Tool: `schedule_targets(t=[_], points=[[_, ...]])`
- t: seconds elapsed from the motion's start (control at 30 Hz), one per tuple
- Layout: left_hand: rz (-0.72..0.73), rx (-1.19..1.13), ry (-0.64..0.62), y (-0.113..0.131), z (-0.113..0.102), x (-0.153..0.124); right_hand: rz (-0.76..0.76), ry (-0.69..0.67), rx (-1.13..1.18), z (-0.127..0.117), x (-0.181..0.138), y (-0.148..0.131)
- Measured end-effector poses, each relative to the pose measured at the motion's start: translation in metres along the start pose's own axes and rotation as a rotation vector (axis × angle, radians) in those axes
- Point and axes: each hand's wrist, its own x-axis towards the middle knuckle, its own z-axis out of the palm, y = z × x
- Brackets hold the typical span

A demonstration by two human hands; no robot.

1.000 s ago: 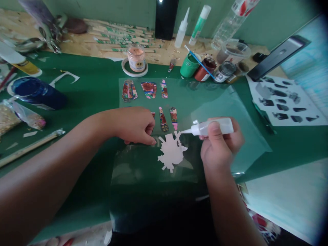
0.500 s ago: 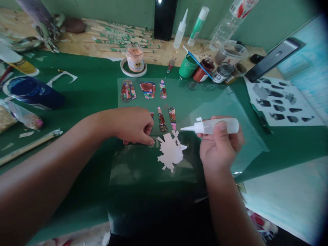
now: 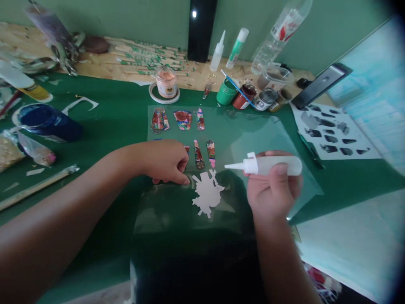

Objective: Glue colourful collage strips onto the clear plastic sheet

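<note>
My right hand [image 3: 272, 190] grips a small translucent glue bottle [image 3: 268, 165], held level with its white nozzle pointing left, just above and right of a white paper cutout [image 3: 207, 193]. The cutout lies on a clear plastic sheet [image 3: 177, 211] over the green mat. My left hand [image 3: 166, 160] rests curled on the sheet, fingertips pressing beside the cutout's upper left edge. Several painted, colourful paper pieces [image 3: 183, 119] lie in two rows on a second clear sheet [image 3: 253, 131] just beyond my hands.
Paint pots [image 3: 242, 96] with a blue brush, a peach jar [image 3: 166, 83] on a tape ring, glue bottles [image 3: 217, 51] and a plastic bottle [image 3: 278, 33] line the back. A blue tub [image 3: 47, 122] sits left. A printed sheet [image 3: 335, 131] and a dark tablet [image 3: 319, 84] lie right.
My right hand has lifted the glue bottle up and to the right, away from the cutout's top edge. My left hand stays put. The camera view has shifted slightly.
</note>
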Motion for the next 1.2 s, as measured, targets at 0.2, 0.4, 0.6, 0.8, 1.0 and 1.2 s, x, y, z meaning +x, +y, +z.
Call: schedule_targets(t=[0.2,0.4,0.6,0.8,1.0,1.2], points=[[0.003,-0.018,0.013,0.001,0.001,0.000,0.089,-0.307,-0.179,-0.028,-0.005,-0.042],[0.023,-0.010,0.013,0.001,0.001,-0.001,0.043,-0.377,-0.379,-0.022,-0.011,-0.046],[0.034,-0.012,0.008,0.001,0.001,-0.001,0.023,-0.404,-0.420,-0.007,-0.015,-0.039],[0.044,-0.015,0.003,0.002,0.000,-0.002,0.003,-0.405,-0.446,-0.004,-0.014,-0.042],[0.036,-0.026,0.007,0.002,0.001,-0.002,-0.018,-0.412,-0.472,-0.002,-0.014,-0.042],[0.029,-0.018,-0.001,0.001,0.001,-0.003,-0.020,-0.402,-0.454,-0.001,-0.015,-0.041]])
